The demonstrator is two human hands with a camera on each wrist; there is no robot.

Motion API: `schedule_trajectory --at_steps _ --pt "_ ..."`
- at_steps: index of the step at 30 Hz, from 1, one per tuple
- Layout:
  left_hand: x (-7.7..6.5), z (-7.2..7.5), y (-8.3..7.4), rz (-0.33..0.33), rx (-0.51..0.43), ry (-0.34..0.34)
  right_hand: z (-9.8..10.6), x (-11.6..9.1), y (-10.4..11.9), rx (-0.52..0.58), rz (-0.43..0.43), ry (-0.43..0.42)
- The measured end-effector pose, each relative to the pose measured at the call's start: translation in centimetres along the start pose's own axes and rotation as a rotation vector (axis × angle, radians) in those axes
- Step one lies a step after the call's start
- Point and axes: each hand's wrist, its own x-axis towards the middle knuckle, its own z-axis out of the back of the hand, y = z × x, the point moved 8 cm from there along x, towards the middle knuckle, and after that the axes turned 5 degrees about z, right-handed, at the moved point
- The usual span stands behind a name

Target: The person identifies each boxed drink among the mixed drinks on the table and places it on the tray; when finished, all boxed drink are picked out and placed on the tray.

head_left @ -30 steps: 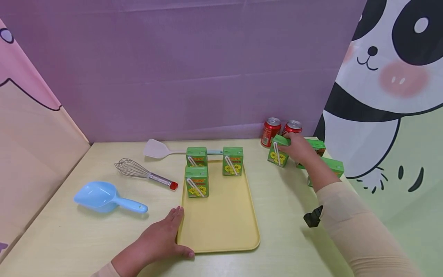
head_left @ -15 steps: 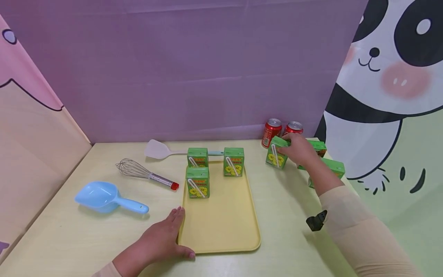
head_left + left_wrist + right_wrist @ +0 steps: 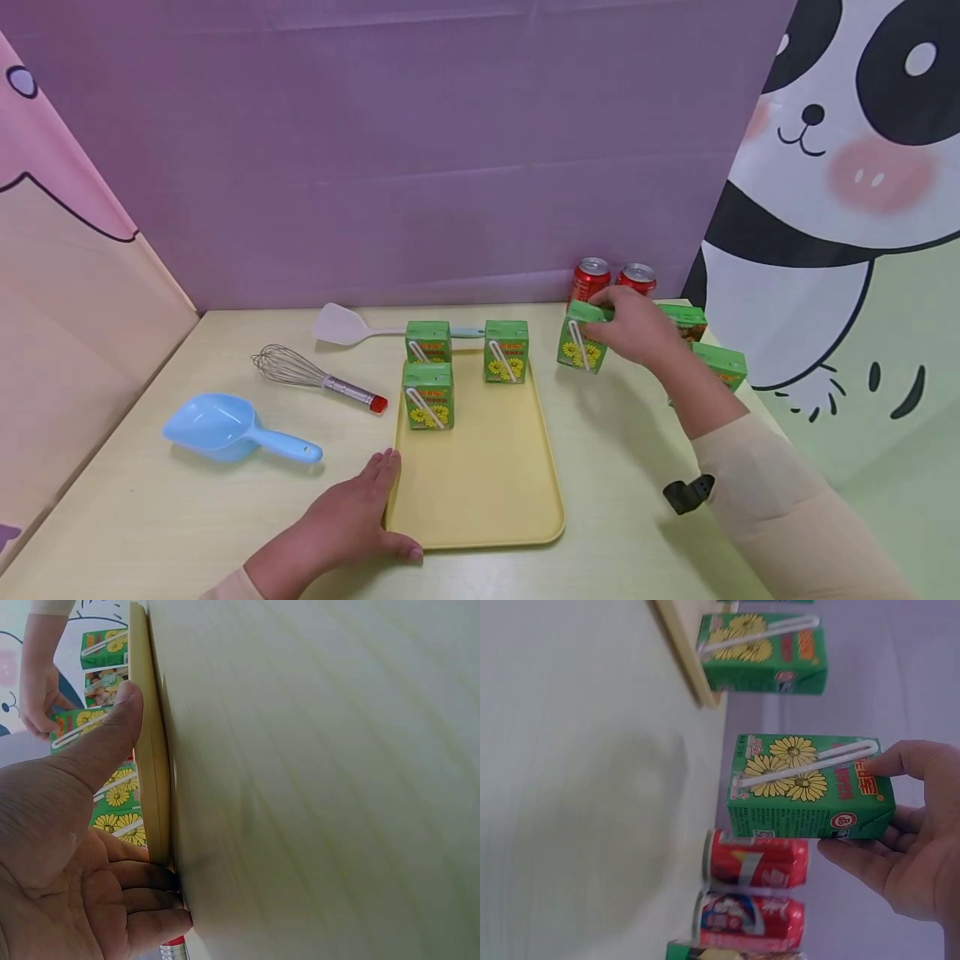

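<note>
Yellow round-cornered tray (image 3: 480,492) bears three boxy green cartons (image 3: 428,407); right hand (image 3: 637,325) pinches a matching carton (image 3: 578,347); left hand (image 3: 347,521), thumb and fingers apart, touches the tray.

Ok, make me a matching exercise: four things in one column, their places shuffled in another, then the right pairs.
Things
1. Blue plastic scoop
2. Yellow rectangular tray
3. Two red metal cans
4. Silver wire whisk with red-tipped handle

Places
A. Behind the right hand in the head view
B. Touched by the left hand
C. Between the scoop and the white-headed flat spatula
D. Farthest left of the utensils

Pairs: 1-D; 2-B; 3-A; 4-C
</note>
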Motion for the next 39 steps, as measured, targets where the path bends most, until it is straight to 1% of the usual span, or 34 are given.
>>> schedule_trajectory --at_steps 3,8,12,16,24,30,35,39 --pt "0.0 0.1 0.0 0.006 -0.004 0.001 -0.1 -0.5 1.3 -0.003 0.023 0.009" --pt "0.1 0.1 -0.1 0.018 -0.013 0.015 -0.6 -1.3 3.4 -0.005 0.105 0.009" --pt "0.1 0.0 -0.1 0.011 -0.014 0.014 -1.3 -1.9 4.8 0.003 0.16 0.007" --pt "0.2 0.0 -0.1 0.0 -0.014 0.01 -2.5 -2.4 6.2 0.022 0.207 0.022" --pt "0.2 0.0 0.0 0.003 -0.021 0.01 -5.5 -3.0 8.4 0.053 0.291 0.072" --pt "0.2 0.0 -0.1 0.007 -0.019 0.022 -7.0 -3.0 9.3 0.045 0.345 0.068" --pt "0.2 0.0 0.0 0.01 -0.017 0.021 -8.0 -3.0 9.4 0.037 0.334 0.104" --pt "0.1 0.1 0.0 0.006 -0.011 0.009 -8.3 -2.9 9.2 0.057 0.325 0.132"
